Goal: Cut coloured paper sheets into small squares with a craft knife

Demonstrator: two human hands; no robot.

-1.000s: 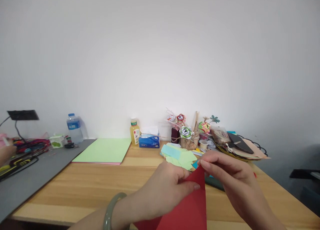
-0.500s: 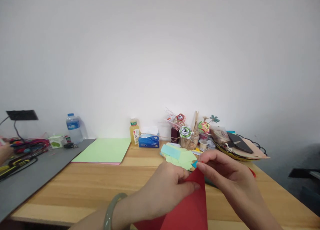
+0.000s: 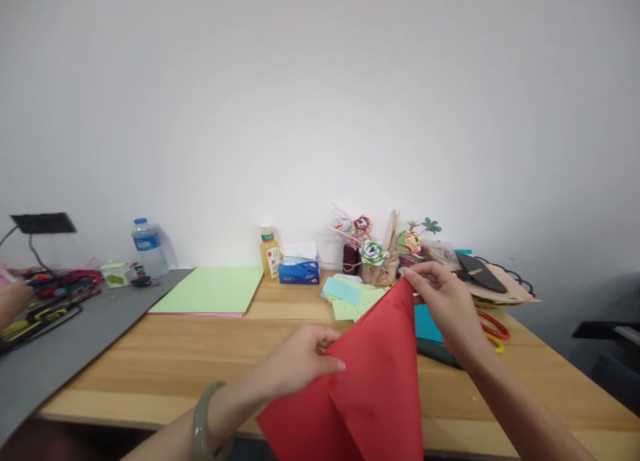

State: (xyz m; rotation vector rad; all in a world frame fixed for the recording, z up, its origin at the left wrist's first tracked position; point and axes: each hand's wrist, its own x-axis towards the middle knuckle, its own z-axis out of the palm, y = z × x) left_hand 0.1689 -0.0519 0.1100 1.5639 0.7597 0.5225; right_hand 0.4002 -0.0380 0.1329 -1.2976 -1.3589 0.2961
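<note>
I saw the left hand (image 3: 305, 361) pinching the folded red paper (image 3: 383, 367) by its slanting side, the right hand (image 3: 443, 304) gripping its top corner, over the near part of the table (image 3: 210, 354).

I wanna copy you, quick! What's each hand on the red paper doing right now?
Left hand: closed, pinching the red paper along its slanting upper edge.
Right hand: closed, pinching the same paper at its top corner.
</note>
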